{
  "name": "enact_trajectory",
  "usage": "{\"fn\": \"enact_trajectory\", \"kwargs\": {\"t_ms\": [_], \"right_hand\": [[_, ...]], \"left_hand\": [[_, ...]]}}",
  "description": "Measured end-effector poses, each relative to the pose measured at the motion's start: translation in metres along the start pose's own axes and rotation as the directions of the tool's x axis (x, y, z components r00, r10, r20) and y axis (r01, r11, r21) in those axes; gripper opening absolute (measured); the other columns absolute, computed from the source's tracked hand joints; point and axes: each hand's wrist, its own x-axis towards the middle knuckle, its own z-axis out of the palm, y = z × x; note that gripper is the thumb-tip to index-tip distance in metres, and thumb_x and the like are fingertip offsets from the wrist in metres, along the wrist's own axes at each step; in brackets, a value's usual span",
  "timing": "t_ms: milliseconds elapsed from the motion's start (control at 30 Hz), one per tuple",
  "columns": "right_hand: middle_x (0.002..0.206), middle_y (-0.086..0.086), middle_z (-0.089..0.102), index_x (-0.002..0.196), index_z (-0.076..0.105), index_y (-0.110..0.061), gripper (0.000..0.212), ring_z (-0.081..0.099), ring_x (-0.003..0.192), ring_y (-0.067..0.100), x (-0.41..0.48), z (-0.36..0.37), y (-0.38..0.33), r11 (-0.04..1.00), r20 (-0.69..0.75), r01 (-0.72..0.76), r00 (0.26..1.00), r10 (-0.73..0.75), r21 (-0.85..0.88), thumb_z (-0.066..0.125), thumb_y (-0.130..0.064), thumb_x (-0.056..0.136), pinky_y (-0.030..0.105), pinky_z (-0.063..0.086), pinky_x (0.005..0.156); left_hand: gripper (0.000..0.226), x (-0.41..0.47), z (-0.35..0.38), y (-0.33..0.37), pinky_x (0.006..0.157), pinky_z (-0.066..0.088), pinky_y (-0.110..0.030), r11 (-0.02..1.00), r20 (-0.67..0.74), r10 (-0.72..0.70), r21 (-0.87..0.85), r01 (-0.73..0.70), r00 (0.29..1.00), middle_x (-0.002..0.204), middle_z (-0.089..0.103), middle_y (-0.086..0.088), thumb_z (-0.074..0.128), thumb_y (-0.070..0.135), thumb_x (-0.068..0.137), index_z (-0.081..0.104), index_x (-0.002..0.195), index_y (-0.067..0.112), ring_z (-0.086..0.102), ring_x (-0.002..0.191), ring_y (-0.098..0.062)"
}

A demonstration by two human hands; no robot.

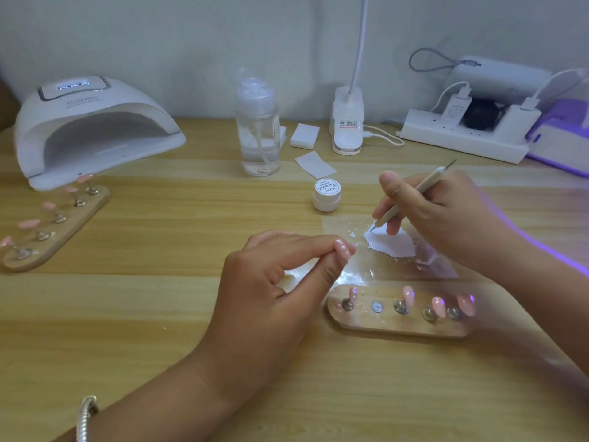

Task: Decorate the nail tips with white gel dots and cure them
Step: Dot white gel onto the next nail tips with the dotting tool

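**Gel pick-up with one tip lifted off its stand**

Nail tip (342,252), pink and already carrying a few white dots, is pinched between the thumb and fingertips of the left hand (271,282). It is held off the table (159,314) and turned face-up, probably so the curved surface sits steady for the next dot. The right hand (446,218) grips a dotting tool (424,186) like a pen, fingers curled low on the shaft for fine control. The tool's lower point touches the edge of a smear of white gel (390,247) spread on a clear film sheet (439,266), seemingly to load it. The sheet lies just beside the held tip, which keeps the trip from gel to nail short.

Just in front of the sheet lies a wooden holder (398,327) with four more pink tips (438,306) on metal stands. One stand (377,306) is bare, and I take that to be where the held tip belongs. The view is too blurred to show whether those four are dotted. The gel jar (326,194) stands behind the sheet with its lid on, which makes sense since working gel is already laid out.

Well to the left, a second holder (57,224) of pink tips rests at the mouth of the curing lamp (92,129), whose display is lit. I cannot tell whether that set is waiting for the lamp or done. A pump bottle (258,129) of clear liquid and white wipes (304,135) stand towards the back, likely for cleaning the tool.
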Motion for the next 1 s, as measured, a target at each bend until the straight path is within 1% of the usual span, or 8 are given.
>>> {"fn": "enact_trajectory", "kwargs": {"t_ms": [100,200,367,500,600,700,833,1000], "right_hand": [[0.060,-0.007,0.069,0.068,0.074,-0.022,0.053,0.057,0.044,0.010,0.000,0.001,0.001,1.000,0.013,-0.004,1.000,0.004,0.006,0.044,-0.052,0.099,0.018,0.044,0.039],[0.061,-0.008,0.069,0.068,0.074,-0.023,0.052,0.056,0.048,0.003,0.000,0.001,0.002,1.000,0.002,0.010,1.000,-0.010,0.011,0.044,-0.051,0.100,0.011,0.039,0.046],[0.059,-0.006,0.068,0.066,0.074,-0.022,0.052,0.055,0.048,0.001,0.000,0.001,0.002,1.000,0.008,0.012,1.000,-0.013,0.016,0.044,-0.048,0.101,0.010,0.037,0.046],[0.058,-0.006,0.068,0.066,0.074,-0.022,0.052,0.056,0.051,0.001,0.000,0.002,0.002,0.999,0.015,0.026,1.000,-0.027,0.033,0.045,-0.047,0.101,0.010,0.037,0.049],[0.058,-0.005,0.068,0.066,0.074,-0.022,0.053,0.056,0.050,0.004,0.000,0.001,0.003,0.999,0.027,0.017,0.999,-0.017,0.029,0.044,-0.047,0.101,0.014,0.040,0.047],[0.058,-0.007,0.068,0.066,0.073,-0.023,0.052,0.055,0.050,0.003,0.000,0.002,0.004,0.999,0.003,0.018,1.000,-0.018,0.028,0.044,-0.047,0.102,0.012,0.037,0.047],[0.058,-0.005,0.068,0.065,0.073,-0.022,0.052,0.053,0.050,0.002,-0.001,0.004,0.003,0.999,0.037,0.029,0.999,-0.031,0.045,0.045,-0.045,0.102,0.014,0.038,0.048],[0.057,-0.005,0.067,0.065,0.073,-0.022,0.051,0.053,0.047,0.001,-0.001,0.003,0.003,0.999,-0.006,0.024,1.000,-0.024,0.041,0.044,-0.043,0.102,0.011,0.037,0.046]], "left_hand": [[0.012,0.000,0.000,0.000,0.092,0.043,-0.020,1.000,-0.003,0.005,0.007,-0.005,1.000,0.094,0.073,0.028,0.064,0.033,0.088,0.076,0.090,0.033,0.065,0.091,0.006],[0.012,-0.001,0.000,-0.001,0.091,0.043,-0.019,1.000,0.004,-0.012,0.004,0.012,1.000,0.093,0.073,0.028,0.065,0.034,0.088,0.076,0.090,0.034,0.066,0.094,0.003],[0.010,-0.001,0.000,-0.009,0.079,0.045,-0.009,0.992,0.041,-0.124,0.038,0.123,0.991,0.088,0.071,0.030,0.066,0.036,0.088,0.075,0.086,0.040,0.066,0.096,-0.003],[0.011,0.000,0.002,-0.015,0.082,0.049,-0.025,0.990,0.105,-0.137,0.054,0.132,0.985,0.083,0.073,0.023,0.066,0.031,0.087,0.077,0.088,0.029,0.069,0.083,-0.004],[0.015,0.001,0.001,-0.016,0.081,0.050,-0.025,0.991,0.134,-0.128,0.053,0.122,0.983,0.084,0.073,0.025,0.065,0.029,0.088,0.079,0.087,0.024,0.069,0.082,0.001],[0.018,0.001,0.002,-0.017,0.077,0.050,-0.029,0.991,0.168,-0.132,0.056,0.124,0.977,0.081,0.074,0.015,0.063,0.028,0.089,0.078,0.085,0.019,0.069,0.080,-0.005],[0.018,0.002,0.002,-0.017,0.079,0.050,-0.026,0.988,0.159,-0.148,0.066,0.139,0.976,0.083,0.074,0.022,0.064,0.030,0.088,0.079,0.087,0.021,0.069,0.084,-0.001],[0.019,0.002,0.002,-0.016,0.080,0.049,-0.026,0.987,0.164,-0.148,0.088,0.134,0.975,0.085,0.074,0.022,0.063,0.030,0.088,0.079,0.087,0.021,0.069,0.084,-0.001]]}}
